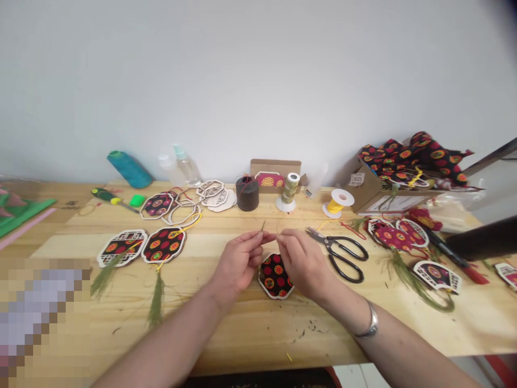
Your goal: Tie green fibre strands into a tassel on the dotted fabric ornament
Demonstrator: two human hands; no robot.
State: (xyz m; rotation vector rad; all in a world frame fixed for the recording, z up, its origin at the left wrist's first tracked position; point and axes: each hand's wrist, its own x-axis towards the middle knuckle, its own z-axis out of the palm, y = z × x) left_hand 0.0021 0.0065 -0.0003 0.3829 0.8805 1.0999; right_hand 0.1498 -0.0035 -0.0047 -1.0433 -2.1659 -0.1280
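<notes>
"Your left hand (242,261) pinches a thin olive-green strand (263,226) above the black, lobed pendant with red floral fabric and a pale rim (276,276)."

"Your right hand (302,261) curls close beside the strand; I can't tell whether its fingertips grip anything."

"The pendant lies on the pale wooden table (238,334), below and between your hands. You seem to be at a threading or tying step."

"Then the next move probably calls for a steady left pinch. Your black-handled metal scissors (329,241) lie right of the pendant."
</notes>
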